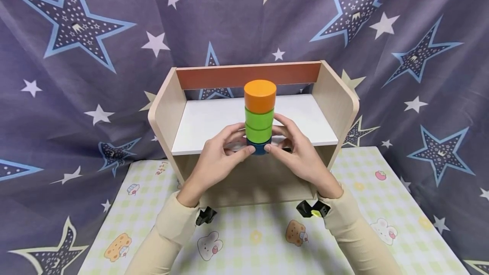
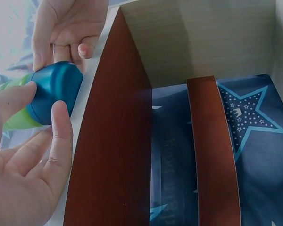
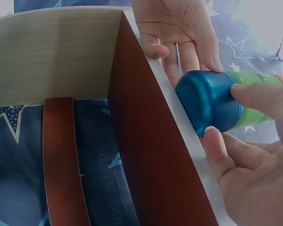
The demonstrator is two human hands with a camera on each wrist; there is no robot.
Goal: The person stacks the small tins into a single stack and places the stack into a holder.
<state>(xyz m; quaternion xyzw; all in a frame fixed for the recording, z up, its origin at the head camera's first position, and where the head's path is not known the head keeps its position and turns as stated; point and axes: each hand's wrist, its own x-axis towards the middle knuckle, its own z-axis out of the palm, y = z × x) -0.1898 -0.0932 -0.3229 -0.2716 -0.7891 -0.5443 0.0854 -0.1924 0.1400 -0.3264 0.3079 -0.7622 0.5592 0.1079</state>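
Note:
An upright cylindrical stack with an orange top, two green sections and a dark blue base stands between the hands in the head view. My left hand holds it from the left, thumb on the blue base. From the other side my right hand grips it, its thumb also at the base. Both wrist views show the rounded blue base close by the shelf's white front edge. Fingers behind the stack are partly hidden in the head view.
A small wooden shelf unit with a white upper board and a reddish-brown back rail stands on the table's checked cloth. Its side panels rise at left and right. A star-patterned curtain hangs behind.

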